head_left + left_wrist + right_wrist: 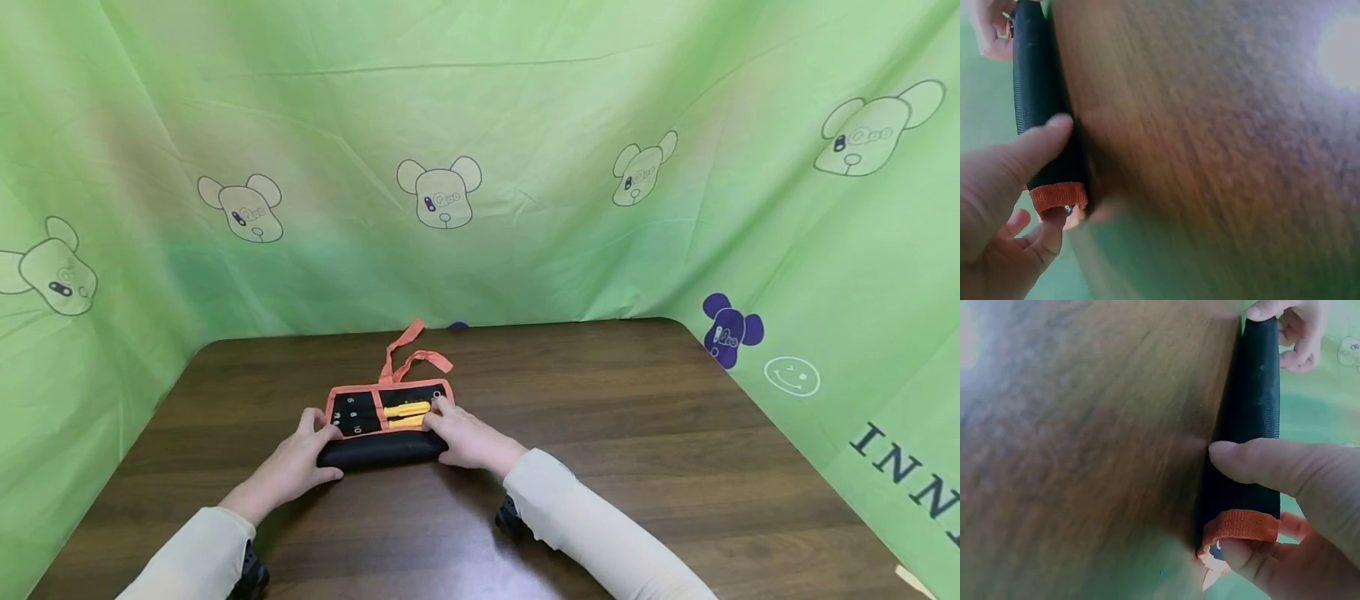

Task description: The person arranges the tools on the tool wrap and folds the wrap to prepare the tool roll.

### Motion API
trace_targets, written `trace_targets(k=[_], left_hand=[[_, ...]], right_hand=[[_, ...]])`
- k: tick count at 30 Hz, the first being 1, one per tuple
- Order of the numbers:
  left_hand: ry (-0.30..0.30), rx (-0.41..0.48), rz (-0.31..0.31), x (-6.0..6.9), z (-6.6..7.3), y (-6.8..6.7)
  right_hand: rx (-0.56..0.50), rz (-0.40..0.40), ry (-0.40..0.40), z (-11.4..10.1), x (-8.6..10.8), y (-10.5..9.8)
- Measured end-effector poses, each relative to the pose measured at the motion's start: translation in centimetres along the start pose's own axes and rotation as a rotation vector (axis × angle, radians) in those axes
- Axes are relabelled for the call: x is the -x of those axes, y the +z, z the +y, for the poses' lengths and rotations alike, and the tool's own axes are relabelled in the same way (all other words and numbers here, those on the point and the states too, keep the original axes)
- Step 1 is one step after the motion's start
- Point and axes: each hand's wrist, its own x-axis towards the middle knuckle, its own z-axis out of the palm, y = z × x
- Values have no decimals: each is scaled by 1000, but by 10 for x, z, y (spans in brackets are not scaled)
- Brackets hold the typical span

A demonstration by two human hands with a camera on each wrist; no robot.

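A black fabric tool roll (382,450) with orange edging lies on the table, its near part rolled into a thick tube. On the flat part, white numbers and two yellow handles (407,409) show in the pockets; what tools they belong to is hidden. My left hand (296,458) grips the tube's left end. At the right end my right hand (472,437) holds the tube, fingertips by the yellow handles. Each wrist view shows a thumb across the black fabric and a finger in the orange-trimmed end of the tool roll (1041,87) (1250,406).
Two orange tie straps (408,332) stretch from the roll's far edge toward the back of the table. The brown wooden table (600,400) is bordered by a green curtain (525,100) printed with bear heads.
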Motion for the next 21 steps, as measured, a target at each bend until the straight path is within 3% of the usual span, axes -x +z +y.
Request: trace_targets(k=[5,9,14,21], left_hand=[[8,-57,-35,0,-2,-4],[21,-87,-68,-2,-4,-11],[36,3,-50,-6,-8,-18],[27,137,-25,-12,-11,-20]], right_hand=[[65,34,-7,2,0,-2],[3,-3,20,6,-1,-6],[-138,-42,47,12,-4,-12],[-266,6,90,18,-7,-16]])
